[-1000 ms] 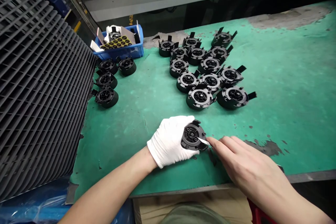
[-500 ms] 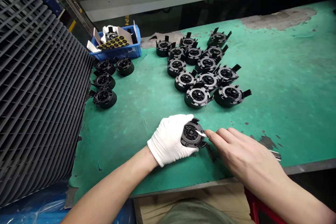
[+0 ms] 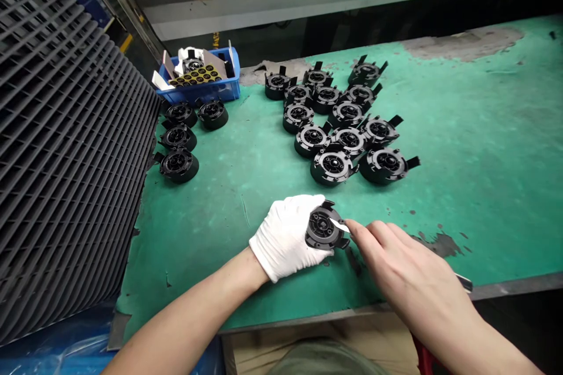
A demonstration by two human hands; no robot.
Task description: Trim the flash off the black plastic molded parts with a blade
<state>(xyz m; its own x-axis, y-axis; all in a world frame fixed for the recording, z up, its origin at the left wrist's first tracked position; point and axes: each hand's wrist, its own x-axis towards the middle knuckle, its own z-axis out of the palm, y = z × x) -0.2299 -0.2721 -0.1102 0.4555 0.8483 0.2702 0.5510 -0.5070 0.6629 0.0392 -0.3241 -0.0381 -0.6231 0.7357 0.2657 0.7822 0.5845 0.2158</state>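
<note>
My left hand [image 3: 288,237], in a white glove, is closed around a round black plastic housing [image 3: 323,228] and tilts its ribbed face up toward me. My bare right hand [image 3: 396,255] grips a knife with a thin, pointed, shiny blade [image 3: 339,225]. The blade's tip is over the housing's face, near its centre; whether it touches is too small to tell. Most of the handle is hidden in my fist, and what looks like its end shows beyond the wrist. Several similar black housings [image 3: 332,167] stand grouped on the green mat just beyond my hands.
A few more housings [image 3: 179,165] stand at the left, in front of a blue bin [image 3: 206,92] holding cards and a yellow-and-black sticker sheet. Stacked dark grid trays [image 3: 79,146] rise along the left edge. The green mat [image 3: 475,176] has worn grey patches.
The view has shifted slightly, so the scene sits a little lower. A bit more of the blade shows beyond my right fingers. Both hands keep their grips.
</note>
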